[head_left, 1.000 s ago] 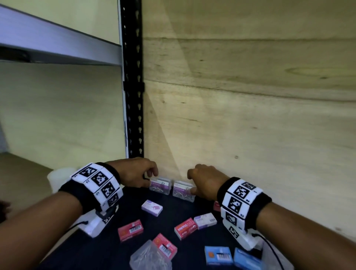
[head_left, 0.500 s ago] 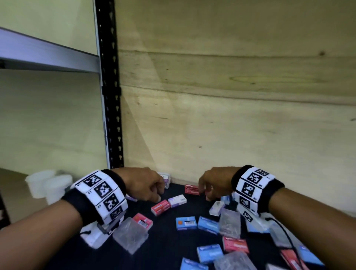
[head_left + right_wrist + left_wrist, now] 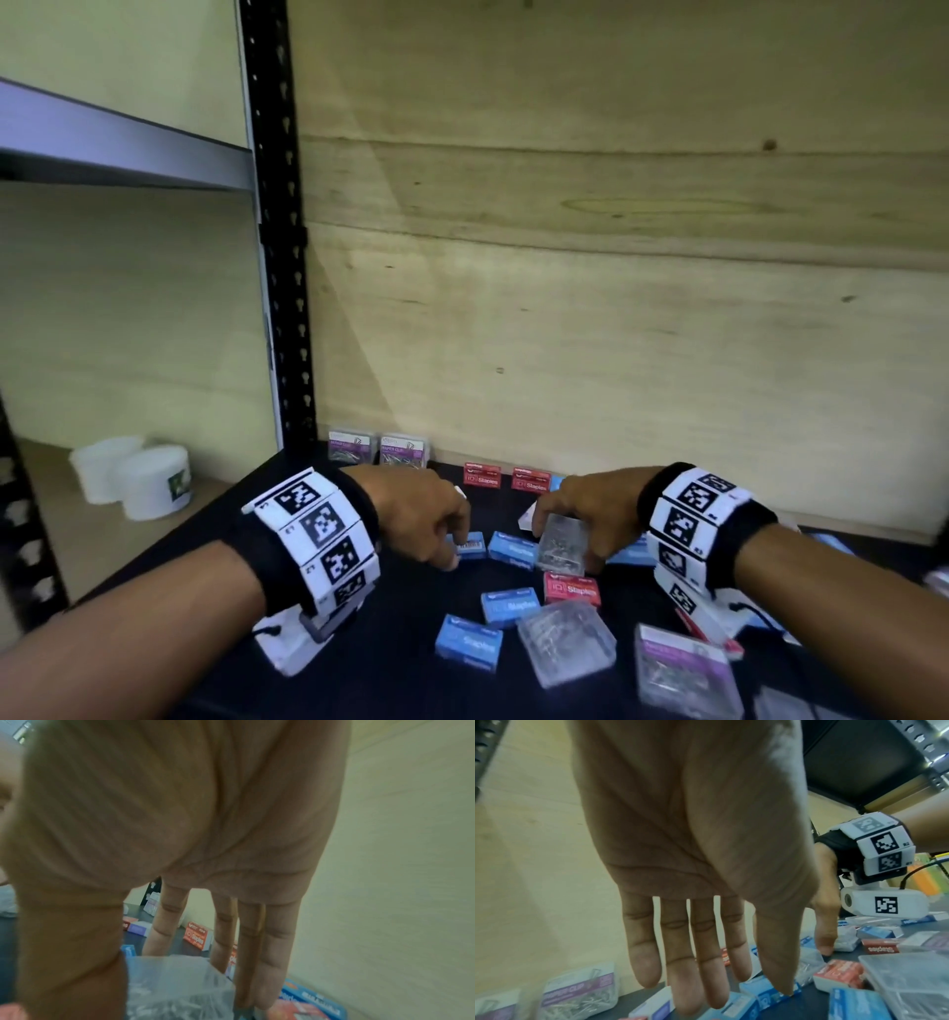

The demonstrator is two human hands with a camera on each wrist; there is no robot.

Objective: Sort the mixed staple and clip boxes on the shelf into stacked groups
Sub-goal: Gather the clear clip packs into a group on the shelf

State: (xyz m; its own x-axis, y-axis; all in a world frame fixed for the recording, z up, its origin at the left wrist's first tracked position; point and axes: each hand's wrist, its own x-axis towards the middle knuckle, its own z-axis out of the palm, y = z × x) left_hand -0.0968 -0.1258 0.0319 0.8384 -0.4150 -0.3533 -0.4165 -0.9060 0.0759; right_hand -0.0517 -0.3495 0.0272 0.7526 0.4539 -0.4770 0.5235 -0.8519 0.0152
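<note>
1. Both hands are down over the dark shelf, a scatter of small boxes spread under them.
2. The left hand reaches down with its fingers straight and slightly spread, nothing held. The thumb tip touches a blue staple box at its top edge.
3. The right hand has a clear plastic clip box between thumb and fingers, thumb on the near side, fingers running down the far side. The box is tilted up on its edge among blue boxes.
4. A second blue staple box lies just left of that clear box, between the two hands.
5. Nearer the person lie a red staple box, two more blue staple boxes and, and a clear clip case, all flat and loose, close together but not stacked.
6. At the lower right sits a purple-labelled clip box.
7. Against the plywood back wall, two purple paper clip boxes stand upright side by side in the left corner; two red staple boxes stand in a row to their right.
8. On the neighbouring bay to the left, beyond the black upright post, stand white tubs.
</note>
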